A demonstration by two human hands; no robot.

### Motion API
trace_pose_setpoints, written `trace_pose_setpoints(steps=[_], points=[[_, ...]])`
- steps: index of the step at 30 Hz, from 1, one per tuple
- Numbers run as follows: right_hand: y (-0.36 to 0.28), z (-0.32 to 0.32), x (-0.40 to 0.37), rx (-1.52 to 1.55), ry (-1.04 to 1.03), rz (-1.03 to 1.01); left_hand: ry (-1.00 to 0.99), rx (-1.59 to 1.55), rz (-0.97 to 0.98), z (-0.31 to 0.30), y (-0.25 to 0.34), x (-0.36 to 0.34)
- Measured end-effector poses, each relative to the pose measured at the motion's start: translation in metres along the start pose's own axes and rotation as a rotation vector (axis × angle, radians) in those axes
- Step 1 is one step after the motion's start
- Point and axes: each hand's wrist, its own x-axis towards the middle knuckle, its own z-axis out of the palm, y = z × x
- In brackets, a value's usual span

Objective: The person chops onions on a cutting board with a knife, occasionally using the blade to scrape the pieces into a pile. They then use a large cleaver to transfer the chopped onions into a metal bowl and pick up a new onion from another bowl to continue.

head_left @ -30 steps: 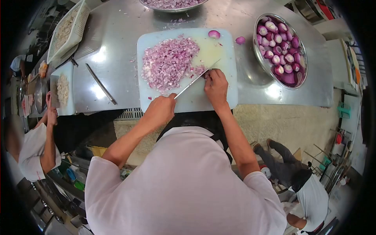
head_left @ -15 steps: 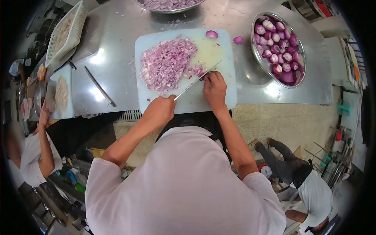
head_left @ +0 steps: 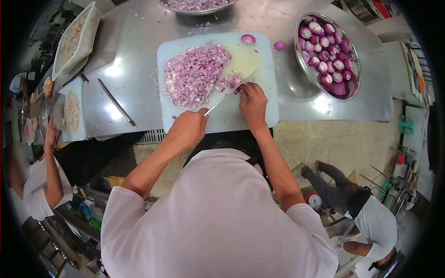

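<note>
My left hand (head_left: 187, 129) is wrapped round the handle of a knife (head_left: 225, 98), whose blade slants up to the right over the white cutting board (head_left: 192, 44). Pinched together at the blade's right side, the fingers of my right hand (head_left: 253, 105) hold a piece of red onion (head_left: 239, 89), mostly covered by them. A large heap of chopped onion (head_left: 194, 76) covers the board's left half, with a smaller pile beside the blade. One peeled onion (head_left: 248, 39) lies near the board's top edge, and another (head_left: 279, 45) rests on the metal table just right of it.
A steel bowl (head_left: 301, 61) of peeled onions stands right. Another bowl (head_left: 199, 11) holds chopped onion at the top. A metal rod (head_left: 116, 102) and white basket (head_left: 95, 28) lie left. One co-worker (head_left: 41, 185) is at far left, another (head_left: 371, 217) at lower right.
The knife and both hands have shifted only slightly. At lower right, the co-worker's upper body has moved a little to the right and an arm now reaches out. The whole view has shifted slightly.
</note>
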Motion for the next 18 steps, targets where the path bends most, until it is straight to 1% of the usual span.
trace_pose_setpoints(steps=[3,5,7,9,10,12,13,15,18], points=[[-0.004,0.003,0.007,-0.035,0.02,-0.045,0.061,-0.041,-0.046,0.011,-0.007,-0.001],[-0.006,0.001,0.011,0.066,-0.041,0.072,0.071,-0.008,-0.035,0.015,-0.016,0.0],[-0.003,0.001,0.016,0.058,-0.042,0.072,0.078,0.013,-0.019,0.018,-0.013,0.001],[-0.003,0.003,0.016,0.064,-0.047,0.067,0.098,-0.079,-0.025,0.021,-0.004,-0.003],[-0.002,0.003,0.016,0.064,-0.063,0.08,0.102,-0.075,-0.029,0.023,-0.007,0.0],[-0.002,0.003,0.014,0.059,-0.085,0.095,0.085,-0.061,0.028,0.028,-0.008,0.006],[-0.001,0.003,0.016,0.068,-0.071,0.069,0.086,-0.065,0.032,0.025,-0.005,0.007],[0.001,-0.001,0.013,0.072,-0.063,0.052,0.055,-0.085,-0.023,0.019,0.003,0.002],[-0.001,0.002,0.013,0.031,-0.086,0.085,0.065,-0.037,-0.012,0.035,-0.001,0.014]])
